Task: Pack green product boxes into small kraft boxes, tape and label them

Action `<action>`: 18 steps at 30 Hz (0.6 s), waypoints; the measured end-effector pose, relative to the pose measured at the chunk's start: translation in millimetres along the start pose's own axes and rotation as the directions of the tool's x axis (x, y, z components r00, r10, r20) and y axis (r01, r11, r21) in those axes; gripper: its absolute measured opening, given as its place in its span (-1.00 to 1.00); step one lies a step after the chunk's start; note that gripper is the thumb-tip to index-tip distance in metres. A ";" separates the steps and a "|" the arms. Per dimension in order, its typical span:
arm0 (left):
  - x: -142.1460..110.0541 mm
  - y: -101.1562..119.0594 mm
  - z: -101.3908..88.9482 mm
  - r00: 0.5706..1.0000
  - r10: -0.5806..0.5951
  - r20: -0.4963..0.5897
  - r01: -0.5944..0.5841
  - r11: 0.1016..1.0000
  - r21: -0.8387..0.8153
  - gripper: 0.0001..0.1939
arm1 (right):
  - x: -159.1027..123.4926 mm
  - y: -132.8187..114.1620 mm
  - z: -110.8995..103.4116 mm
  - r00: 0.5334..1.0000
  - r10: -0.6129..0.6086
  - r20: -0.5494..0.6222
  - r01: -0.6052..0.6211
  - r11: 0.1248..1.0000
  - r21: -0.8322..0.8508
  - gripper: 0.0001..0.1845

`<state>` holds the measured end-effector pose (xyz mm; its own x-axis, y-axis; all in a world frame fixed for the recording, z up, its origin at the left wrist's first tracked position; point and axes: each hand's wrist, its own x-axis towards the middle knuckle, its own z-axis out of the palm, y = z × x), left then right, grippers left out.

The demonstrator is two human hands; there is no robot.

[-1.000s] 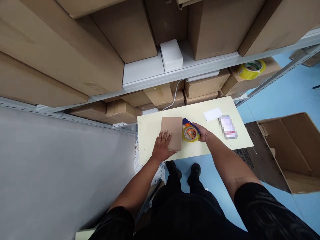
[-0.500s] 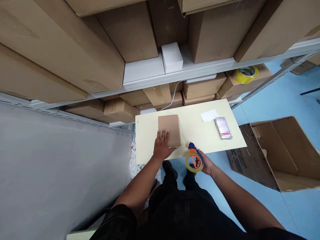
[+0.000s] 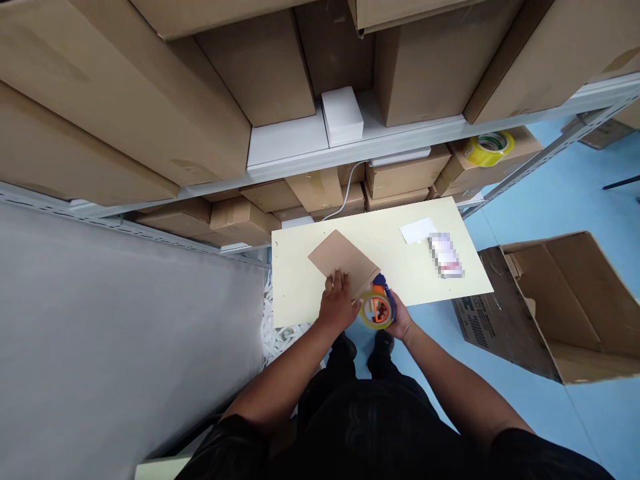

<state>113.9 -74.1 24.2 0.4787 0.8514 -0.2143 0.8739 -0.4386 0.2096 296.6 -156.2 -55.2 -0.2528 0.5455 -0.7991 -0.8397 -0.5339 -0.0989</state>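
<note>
A small brown cardboard box (image 3: 345, 257) sits turned at an angle on the cream tabletop (image 3: 295, 300). My left hand (image 3: 339, 300) holds it at the near side, fingers over the top and thumb by the near edge. In my right hand (image 3: 400, 317) is a tape dispenser (image 3: 377, 305), orange and blue with a yellowish roll of clear tape. The blue head of the dispenser is at the box's right corner; whether it touches the cardboard is hard to tell. My right fingers show partly through the roll.
A white paper (image 3: 417, 231) and a blurred-out phone-like item (image 3: 445, 255) lie on the right of the tabletop. Shelves with cartons (image 3: 240, 220) stand behind, holding a yellow tape roll (image 3: 489, 148) and a white stack (image 3: 343, 115). A large open carton (image 3: 575, 300) rests on the blue floor.
The box has turned clockwise, its right corner now toward my right hand. My left hand has shifted right with it. My right hand has brought the tape dispenser left, up to the box.
</note>
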 end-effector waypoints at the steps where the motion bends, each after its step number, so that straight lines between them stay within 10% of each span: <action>1: -0.8 -3.0 -5.0 0.999 0.034 0.035 -0.034 0.999 0.001 -0.12 | 2.5 -14.3 -0.9 1.000 -0.011 0.000 0.011 1.000 -0.029 -0.41; 6: 19.5 -51.0 -33.4 0.955 0.266 0.132 -0.270 0.963 0.007 -0.21 | 20.6 -94.9 9.7 0.996 0.084 0.014 -0.078 0.970 -0.229 -0.47; 9: 38.3 -82.4 -37.9 0.975 0.197 0.104 -0.208 0.972 0.105 0.02 | 32.4 -125.1 23.9 0.994 0.108 -0.021 -0.109 0.942 -0.317 -0.49; 18: 46.1 -91.5 -18.8 0.994 0.099 0.046 -0.102 0.991 0.089 0.06 | 18.7 -109.1 6.2 0.996 0.008 -0.086 -0.031 0.960 -0.280 -0.50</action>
<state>54.4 10.7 13.1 0.5659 0.7899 -0.2363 0.8243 -0.5473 0.1448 380.6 -83.8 -55.6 -0.2166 0.4836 -0.8480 -0.6633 -0.7103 -0.2356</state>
